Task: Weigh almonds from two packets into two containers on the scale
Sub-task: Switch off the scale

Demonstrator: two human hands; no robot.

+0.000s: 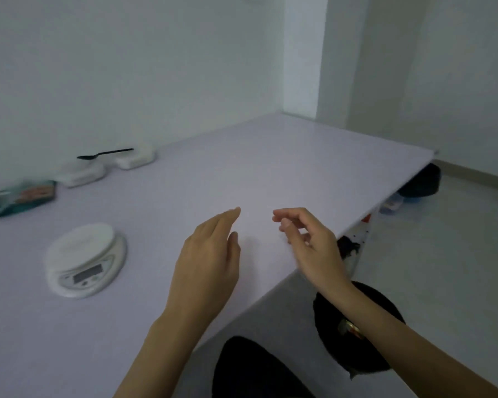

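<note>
Right now my left hand (210, 254), fingers straight, and right hand (308, 237), loosely curled, hold nothing over the desk (270, 168); the packet (22, 196) lies far left beyond the scale (85, 259), likely light and crinkly, so I'd pinch its top edge.

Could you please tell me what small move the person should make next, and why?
Probably the left hand should lift the black spoon off the two white containers. It seems to lie across both, the scale bears nothing yet, and both the left hand and the right hand are empty.
</note>
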